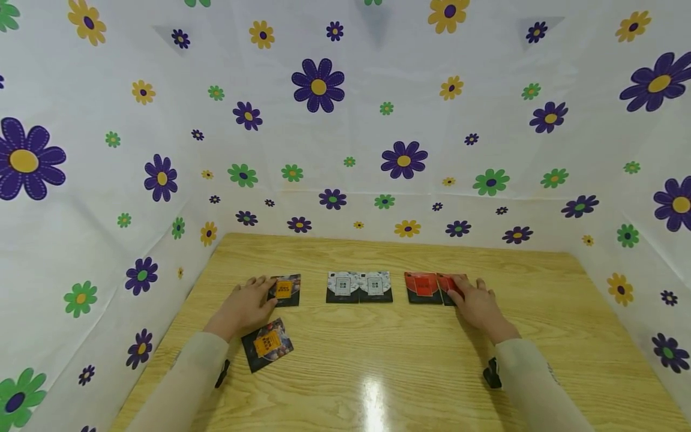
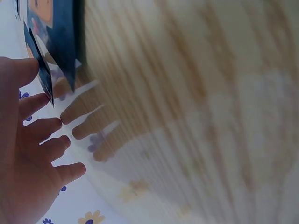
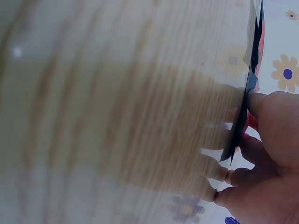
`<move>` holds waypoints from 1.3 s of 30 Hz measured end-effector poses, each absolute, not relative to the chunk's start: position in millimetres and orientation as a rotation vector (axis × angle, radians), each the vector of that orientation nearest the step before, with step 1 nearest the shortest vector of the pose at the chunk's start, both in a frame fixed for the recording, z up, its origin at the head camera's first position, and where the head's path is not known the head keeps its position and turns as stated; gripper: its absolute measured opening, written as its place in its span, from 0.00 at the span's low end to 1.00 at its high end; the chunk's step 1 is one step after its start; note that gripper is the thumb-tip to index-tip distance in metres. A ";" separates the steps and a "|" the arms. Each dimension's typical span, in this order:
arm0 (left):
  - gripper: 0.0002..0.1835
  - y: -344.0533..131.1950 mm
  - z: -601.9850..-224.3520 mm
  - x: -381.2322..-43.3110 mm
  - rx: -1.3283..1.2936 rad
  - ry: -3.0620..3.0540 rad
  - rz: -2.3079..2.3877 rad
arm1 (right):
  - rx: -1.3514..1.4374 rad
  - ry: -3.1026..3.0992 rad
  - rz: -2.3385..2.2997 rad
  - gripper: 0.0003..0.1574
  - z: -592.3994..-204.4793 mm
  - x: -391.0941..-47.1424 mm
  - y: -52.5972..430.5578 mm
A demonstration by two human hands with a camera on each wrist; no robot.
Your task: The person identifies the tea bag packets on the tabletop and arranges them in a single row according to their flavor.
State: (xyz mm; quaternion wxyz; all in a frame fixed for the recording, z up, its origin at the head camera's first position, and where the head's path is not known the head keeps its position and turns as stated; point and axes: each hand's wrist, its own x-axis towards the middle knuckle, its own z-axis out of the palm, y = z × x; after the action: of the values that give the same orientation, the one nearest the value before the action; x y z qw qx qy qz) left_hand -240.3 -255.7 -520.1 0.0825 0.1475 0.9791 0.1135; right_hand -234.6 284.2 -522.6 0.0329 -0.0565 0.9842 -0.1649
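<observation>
My left hand (image 1: 246, 305) is at the left edge of a flat square packet (image 1: 288, 290) with an orange label, pinching it between thumb and index finger; the other fingers spread past it in the left wrist view. Another orange-labelled packet (image 1: 267, 344) lies tilted nearer to me. At the right, my right hand (image 1: 477, 303) holds a red-and-black packet (image 1: 447, 282) by its edges with thumb and index finger, partly covering it. A matching red packet (image 1: 423, 288) lies against its left side. Between the hands, two white-and-black packets (image 1: 342, 287) lie side by side.
The wooden table (image 1: 345, 348) carries the packets in a row near its middle. A white cloth (image 1: 345, 132) printed with flowers encloses the back and both sides. Dark wrist devices (image 1: 492, 373) show below the sleeves.
</observation>
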 end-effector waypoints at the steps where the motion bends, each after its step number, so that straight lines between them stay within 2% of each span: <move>1: 0.34 -256.7 -520.1 -239.4 0.436 2.926 0.343 | -0.174 3.029 -0.506 0.34 -523.0 -234.9 284.3; 9: 0.34 -260.4 -518.8 -234.6 0.420 2.941 0.366 | -0.165 3.019 -0.518 0.34 -523.8 -235.7 284.7; 22: 0.35 -240.8 -520.6 -239.2 0.442 2.964 0.359 | -0.160 3.018 -0.518 0.34 -519.5 -233.0 282.2; 39: 0.33 -238.7 -521.2 -250.9 0.406 2.915 0.395 | -0.175 3.035 -0.499 0.34 -521.4 -234.8 282.4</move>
State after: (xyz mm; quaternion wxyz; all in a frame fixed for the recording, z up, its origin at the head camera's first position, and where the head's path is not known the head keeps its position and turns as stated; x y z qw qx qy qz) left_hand -250.9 -238.7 -521.2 0.0861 0.1362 0.9780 0.1324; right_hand -234.8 282.4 -521.4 0.0304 -0.0569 0.9847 -0.1621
